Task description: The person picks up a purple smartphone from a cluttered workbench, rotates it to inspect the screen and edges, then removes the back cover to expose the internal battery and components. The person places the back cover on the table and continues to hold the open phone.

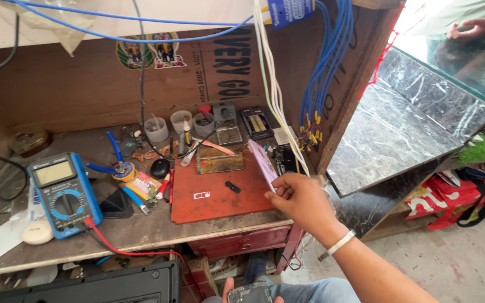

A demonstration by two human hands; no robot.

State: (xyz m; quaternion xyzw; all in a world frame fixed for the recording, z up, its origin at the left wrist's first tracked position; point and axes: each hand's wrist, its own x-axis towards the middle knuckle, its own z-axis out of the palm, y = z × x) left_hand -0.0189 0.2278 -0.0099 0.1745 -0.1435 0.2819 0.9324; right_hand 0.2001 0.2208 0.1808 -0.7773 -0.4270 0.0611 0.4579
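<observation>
Down near the lap, the left hand (249, 290) holds a dark phone (249, 294), fingers wrapped under it. The right hand (301, 199) pinches a thin pale phone panel (264, 163) over the red mat (220, 193), edge-up. Farther off on the worktop (141, 227), a blue multimeter (63, 193) lies flat, with small cups (181, 120) behind.

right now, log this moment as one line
right hand: holds pale purple card over red mat | left hand: holds phone at lap | blue multimeter: on bench, left
</observation>
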